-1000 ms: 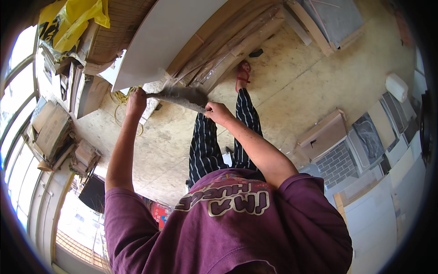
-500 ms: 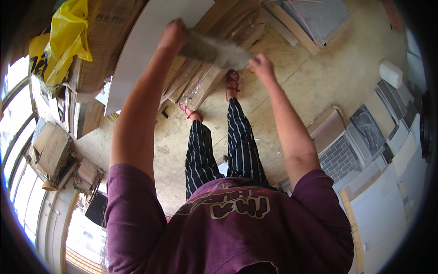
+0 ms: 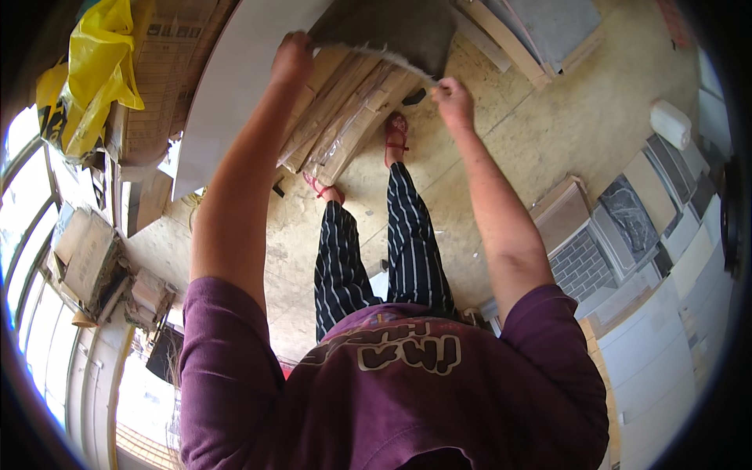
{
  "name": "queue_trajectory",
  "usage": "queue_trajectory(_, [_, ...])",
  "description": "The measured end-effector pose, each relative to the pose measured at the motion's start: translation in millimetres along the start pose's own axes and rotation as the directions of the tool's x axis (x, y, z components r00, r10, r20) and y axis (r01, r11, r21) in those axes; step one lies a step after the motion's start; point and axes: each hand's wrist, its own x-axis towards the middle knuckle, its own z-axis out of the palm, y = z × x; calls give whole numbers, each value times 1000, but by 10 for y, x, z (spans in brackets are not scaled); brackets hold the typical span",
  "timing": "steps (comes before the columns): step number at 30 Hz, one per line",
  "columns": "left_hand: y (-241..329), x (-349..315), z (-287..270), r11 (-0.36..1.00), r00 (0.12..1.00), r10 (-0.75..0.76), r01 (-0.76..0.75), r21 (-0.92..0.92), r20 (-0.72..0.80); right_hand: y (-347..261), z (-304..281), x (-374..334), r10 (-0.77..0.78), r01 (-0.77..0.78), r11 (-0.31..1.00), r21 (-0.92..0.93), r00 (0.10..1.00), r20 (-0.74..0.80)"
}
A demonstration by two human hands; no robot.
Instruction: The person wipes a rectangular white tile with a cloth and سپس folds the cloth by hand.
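Grey cloth point(image 3: 388, 27), frayed edge, spread above the long film-wrapped cartons point(image 3: 350, 117); left hand point(image 3: 293, 59) and right hand point(image 3: 453, 105) each clamped on its edge. Left of cartons: smooth white panel point(image 3: 235, 90); farther left, crumpled yellow plastic bag point(image 3: 102, 70), contents hidden.

A purple shirt point(image 3: 376, 411) (boldly lettered) tops white-striped dark trousers point(image 3: 412, 258).

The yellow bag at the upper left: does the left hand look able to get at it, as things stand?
Probably not right away: the left hand grips the grey cloth, and the pale board seems to stand between it and the yellow bag.
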Motion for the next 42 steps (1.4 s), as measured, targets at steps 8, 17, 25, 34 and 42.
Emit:
queue_trajectory(8, [-948, -1928, -854, 909, 859, -338, 194, 368, 383, 27, 1062, -1457, 93, 5, 988, -152, 774, 626])
queue_trajectory(17, [-876, -2193, -1582, 852, 722, -439, 144, 504, 535, -222, 1328, -2125, -122, 110, 992, 67, 630, 767])
queue_trajectory(25, [-320, -587, -654, 937, 900, -205, 67, 344, 384, 158, 750, -689, 105, -155, 986, 69, 876, 471])
queue_trajectory(34, [916, 834, -190, 967, 964, 250, -252, -19, -90, -111, -730, 393, -67, 127, 939, 321, 979, -192])
queue_trajectory(42, [491, 378, 28, 991, 990, 118, -122, -54, -80, 131, -153, 121, -71, 87, 992, 87, 984, -165])
